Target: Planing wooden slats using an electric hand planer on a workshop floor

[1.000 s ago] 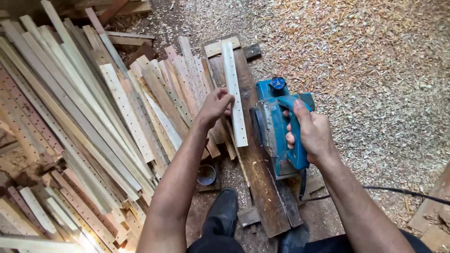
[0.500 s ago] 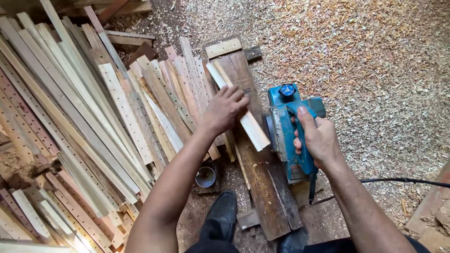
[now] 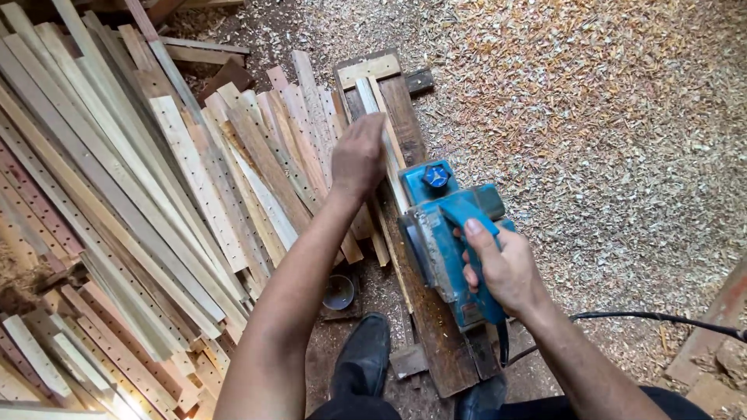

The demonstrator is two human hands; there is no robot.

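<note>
Slat [image 3: 372,109] now lengthwise; right hand [image 3: 502,268] grips planer [image 3: 451,241].

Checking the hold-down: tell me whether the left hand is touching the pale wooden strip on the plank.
Touching. The head view shows the left hand pressed flat on the pale wooden strip, fingers covering it, no gap.

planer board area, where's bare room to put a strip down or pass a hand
Free: the shavings-covered floor right of the dark board, and behind the blue planer. Crowded: the pile of perforated strips to the left, and the board top, where the left hand presses a pale strip.
</note>
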